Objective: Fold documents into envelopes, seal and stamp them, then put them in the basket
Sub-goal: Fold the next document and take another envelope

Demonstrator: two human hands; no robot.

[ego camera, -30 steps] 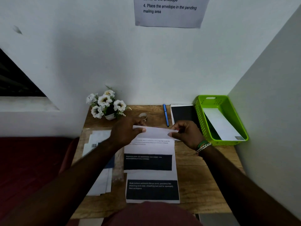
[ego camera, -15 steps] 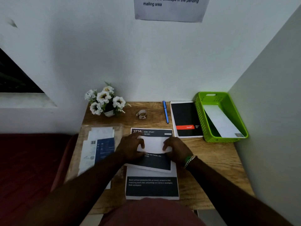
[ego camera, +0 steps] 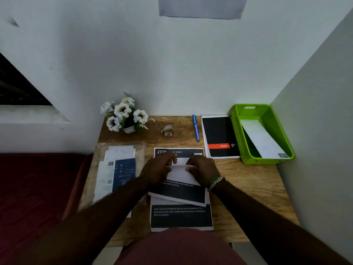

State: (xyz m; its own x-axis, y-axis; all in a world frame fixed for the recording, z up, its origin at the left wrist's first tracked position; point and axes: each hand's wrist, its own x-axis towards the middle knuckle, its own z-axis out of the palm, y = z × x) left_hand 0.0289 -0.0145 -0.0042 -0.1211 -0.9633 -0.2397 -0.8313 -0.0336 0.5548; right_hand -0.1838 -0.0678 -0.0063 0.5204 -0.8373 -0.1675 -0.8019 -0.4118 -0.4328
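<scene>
Both hands work at the middle of the wooden tabletop (ego camera: pixel 248 180), on a printed document (ego camera: pixel 181 217) with dark bands that lies lengthwise toward the near edge. The left hand (ego camera: pixel 158 171) and the right hand (ego camera: pixel 203 171) each pinch an end of the folded-over white part of the sheet, thumbs and fingers curled onto the paper, so each grip is closed on the document. The fold sits over the sheet's far half; the far header band and the near dark band remain uncovered. A bracelet (ego camera: pixel 215 182) circles the right wrist.

At the far right stands a green basket (ego camera: pixel 236 134) with one white envelope (ego camera: pixel 261 138) leaning inside it. Just left of the basket lies a black notebook (ego camera: pixel 219 136), then a blue pen (ego camera: pixel 195 128). A small roll of stamps or tape (ego camera: pixel 167 130), which I cannot tell apart, sits near the far middle, and a pot of white flowers (ego camera: pixel 125 116) stands at the far left. A stack of envelopes (ego camera: pixel 116 169) lies at the left.
</scene>
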